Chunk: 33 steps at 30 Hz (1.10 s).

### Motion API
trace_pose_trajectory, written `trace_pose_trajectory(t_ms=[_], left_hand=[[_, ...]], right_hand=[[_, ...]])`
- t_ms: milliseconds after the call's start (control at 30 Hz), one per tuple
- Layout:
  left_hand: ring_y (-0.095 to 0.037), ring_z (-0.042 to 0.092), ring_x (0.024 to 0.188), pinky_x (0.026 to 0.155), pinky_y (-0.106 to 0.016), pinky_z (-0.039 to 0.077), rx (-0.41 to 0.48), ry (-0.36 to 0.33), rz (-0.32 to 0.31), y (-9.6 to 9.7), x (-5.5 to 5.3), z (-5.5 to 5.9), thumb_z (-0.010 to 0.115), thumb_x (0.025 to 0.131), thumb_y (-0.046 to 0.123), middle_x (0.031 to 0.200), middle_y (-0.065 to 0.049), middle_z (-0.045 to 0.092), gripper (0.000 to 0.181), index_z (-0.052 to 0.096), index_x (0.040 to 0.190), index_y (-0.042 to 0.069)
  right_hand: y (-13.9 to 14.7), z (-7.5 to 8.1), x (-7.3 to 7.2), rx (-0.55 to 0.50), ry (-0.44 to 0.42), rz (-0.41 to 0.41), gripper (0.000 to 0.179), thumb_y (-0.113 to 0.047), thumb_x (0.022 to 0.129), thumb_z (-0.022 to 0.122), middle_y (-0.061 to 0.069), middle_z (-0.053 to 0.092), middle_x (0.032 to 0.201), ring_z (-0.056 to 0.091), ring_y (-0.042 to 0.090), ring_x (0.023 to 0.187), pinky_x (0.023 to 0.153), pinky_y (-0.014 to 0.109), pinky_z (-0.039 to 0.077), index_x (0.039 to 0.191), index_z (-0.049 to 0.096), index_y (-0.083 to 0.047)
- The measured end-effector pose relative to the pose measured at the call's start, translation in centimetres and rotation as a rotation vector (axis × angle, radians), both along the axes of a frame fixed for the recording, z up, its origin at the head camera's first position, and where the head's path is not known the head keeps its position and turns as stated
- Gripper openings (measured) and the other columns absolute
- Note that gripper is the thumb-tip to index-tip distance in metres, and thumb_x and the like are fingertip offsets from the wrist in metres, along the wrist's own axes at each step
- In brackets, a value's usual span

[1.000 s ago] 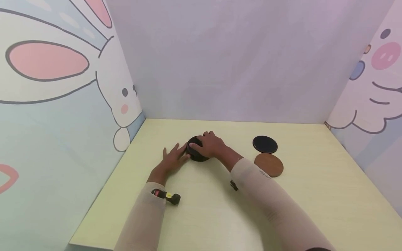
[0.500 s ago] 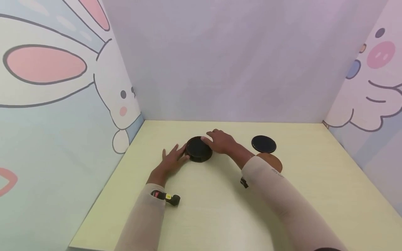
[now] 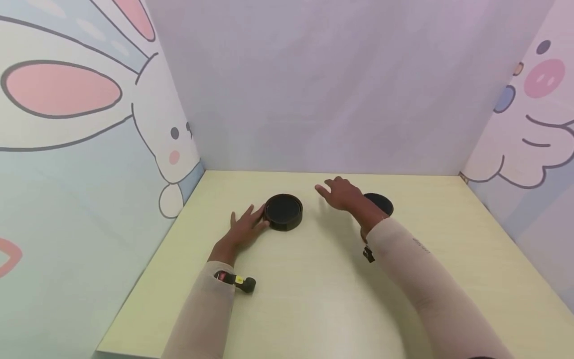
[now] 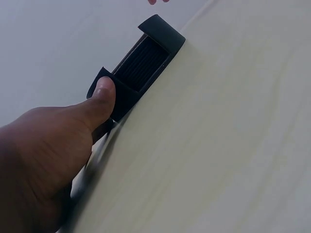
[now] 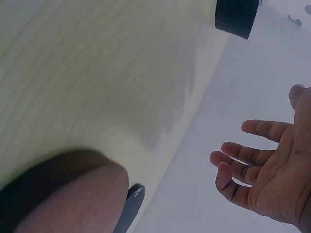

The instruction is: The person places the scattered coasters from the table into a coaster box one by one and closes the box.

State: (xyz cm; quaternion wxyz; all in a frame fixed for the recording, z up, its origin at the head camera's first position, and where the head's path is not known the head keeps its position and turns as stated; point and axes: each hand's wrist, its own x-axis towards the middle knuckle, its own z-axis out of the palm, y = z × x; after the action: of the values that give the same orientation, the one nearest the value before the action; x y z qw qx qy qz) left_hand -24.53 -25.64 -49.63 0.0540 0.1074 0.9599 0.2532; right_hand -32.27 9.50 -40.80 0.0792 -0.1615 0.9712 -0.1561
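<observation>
A round black coaster holder [image 3: 284, 212] stands on the table, a black coaster lying level inside it. Its side cutout in the left wrist view bares the edges of a stack of dark coasters [image 4: 142, 62]. My left hand [image 3: 244, 228] touches the holder's left side with thumb and index finger, the other fingers spread on the table. My right hand [image 3: 342, 194] hovers to the right of the holder, fingers loosely bent and holding nothing. Under the right wrist lie a black coaster [image 3: 381, 201] and a brown coaster [image 3: 362, 235], the brown one mostly hidden.
The pale wooden table [image 3: 296, 299] meets a plain back wall [image 3: 314, 99]. Cartoon-printed side walls [image 3: 89, 199] rise left and right. Camera straps [image 3: 237, 280] sit on both wrists.
My right hand has let go of the holder's top and moved right, baring the black coaster inside and covering much of the loose coasters. My left hand stays at the holder.
</observation>
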Motion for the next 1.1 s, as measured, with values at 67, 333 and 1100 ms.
trace_pose_trajectory(t_ms=[67, 333, 1100], left_hand=[[-0.034, 0.013, 0.173, 0.131, -0.076, -0.015, 0.005, 0.003, -0.001, 0.0, 0.0, 0.0, 0.042, 0.112, 0.064, 0.178, -0.002, 0.037, 0.074, 0.017, 0.176, 0.036], [-0.032, 0.014, 0.173, 0.131, -0.074, -0.017, 0.015, 0.005, -0.002, -0.1, -0.1, -0.1, 0.042, 0.112, 0.065, 0.178, 0.0, 0.038, 0.072, 0.018, 0.175, 0.039], [-0.031, 0.013, 0.174, 0.132, -0.072, -0.017, 0.028, -0.003, 0.006, -0.1, 0.1, -0.2, 0.041, 0.112, 0.066, 0.179, 0.001, 0.035, 0.072, 0.017, 0.175, 0.041]], right_hand=[[1.1, 0.0, -0.2, 0.015, -0.016, -0.02, 0.086, -0.067, 0.114, 0.023, 0.033, 0.034, 0.171, 0.033, 0.056, 0.16, 0.121, 0.075, 0.039, 0.169, 0.036, -0.002], [5.3, -0.6, -1.0, 0.078, -0.099, -0.121, 0.093, -0.074, 0.109, 0.034, 0.034, 0.019, 0.175, 0.022, 0.061, 0.16, 0.12, 0.086, 0.028, 0.172, 0.029, -0.006], [11.5, -0.9, -0.8, 0.111, -0.258, -0.058, 0.104, -0.054, 0.099, 0.073, 0.039, 0.031, 0.17, 0.028, 0.062, 0.158, 0.127, 0.074, 0.032, 0.168, 0.027, 0.008]])
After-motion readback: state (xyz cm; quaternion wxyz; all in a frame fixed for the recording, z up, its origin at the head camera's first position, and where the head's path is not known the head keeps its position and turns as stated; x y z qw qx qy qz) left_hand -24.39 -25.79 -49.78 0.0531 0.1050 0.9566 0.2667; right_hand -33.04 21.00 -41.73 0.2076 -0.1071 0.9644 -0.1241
